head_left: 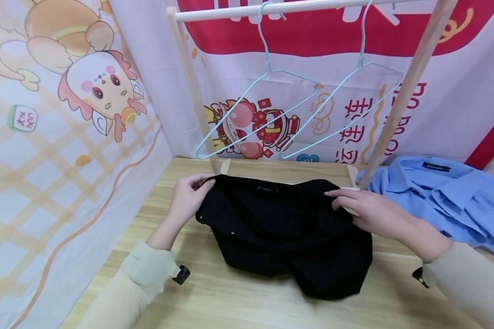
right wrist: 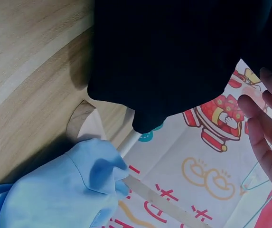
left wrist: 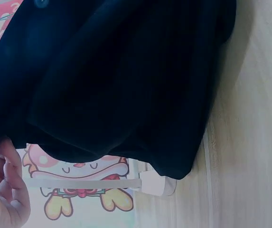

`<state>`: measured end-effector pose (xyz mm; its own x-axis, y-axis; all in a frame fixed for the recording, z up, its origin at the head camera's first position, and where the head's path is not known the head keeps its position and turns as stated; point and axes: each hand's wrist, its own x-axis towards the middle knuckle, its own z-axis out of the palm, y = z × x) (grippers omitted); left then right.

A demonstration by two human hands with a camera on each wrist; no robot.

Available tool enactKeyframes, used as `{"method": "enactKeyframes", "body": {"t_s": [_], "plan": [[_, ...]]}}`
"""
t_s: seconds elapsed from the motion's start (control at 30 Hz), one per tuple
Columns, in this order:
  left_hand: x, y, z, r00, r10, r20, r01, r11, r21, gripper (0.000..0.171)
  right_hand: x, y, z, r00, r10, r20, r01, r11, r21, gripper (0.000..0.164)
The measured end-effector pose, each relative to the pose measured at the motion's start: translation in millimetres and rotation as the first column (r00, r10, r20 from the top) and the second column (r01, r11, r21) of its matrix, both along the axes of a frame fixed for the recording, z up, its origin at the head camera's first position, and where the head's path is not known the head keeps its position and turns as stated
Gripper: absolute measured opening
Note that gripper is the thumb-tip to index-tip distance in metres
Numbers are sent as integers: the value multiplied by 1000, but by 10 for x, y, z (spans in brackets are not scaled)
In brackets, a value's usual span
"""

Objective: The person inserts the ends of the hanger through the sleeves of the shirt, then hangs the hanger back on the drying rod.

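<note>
A black shirt (head_left: 280, 219) with a small neck label and small buttons is spread between my two hands over the wooden table, its lower part drooping in folds toward me. My left hand (head_left: 193, 194) pinches its upper left corner between thumb and fingers. At the upper right edge, the fingers of my right hand (head_left: 362, 210) hold the cloth, with the thumb hidden in the head view. In the right wrist view a fingertip lies right at the edge of the black cloth, the other fingers loosely bent below. Behind the shirt, two pale-green hangers (head_left: 240, 116) hang bare.
A wooden clothes rack (head_left: 409, 87) with a white rail (head_left: 304, 7) stands behind the shirt. To the right lies a light-blue shirt (head_left: 440, 196), crumpled on the wooden table (head_left: 247, 301). Printed cloth backdrops (head_left: 86, 196) rise at the left and back.
</note>
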<state>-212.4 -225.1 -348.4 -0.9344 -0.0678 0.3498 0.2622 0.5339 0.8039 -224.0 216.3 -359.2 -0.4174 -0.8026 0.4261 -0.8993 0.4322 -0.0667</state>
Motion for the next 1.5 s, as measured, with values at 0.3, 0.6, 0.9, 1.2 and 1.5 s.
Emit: {"method": "enactKeyframes", "body": {"t_s": [0.3,0.6,0.9,1.2,1.5], "plan": [[89,-27,-44,1000,18,12,-17,1000,-21,19,-2,-40,-14,1000,24,-14,-23,999,25,52],[100,5,-59,999,12,35,-12,1000,10,20,-13,-39,26,1000,18,21,-19,998,61,48],[70,23,-97,999,-17,48,14,998,59,21,54,-22,406,990,-81,118,73,995,70,36],[32,37,-84,998,-49,50,45,997,69,22,86,-146,916,985,-132,113,132,991,5,29],[35,36,-75,996,-67,63,62,995,76,23,76,-439,1371,997,-62,35,67,985,-159,30]]}}
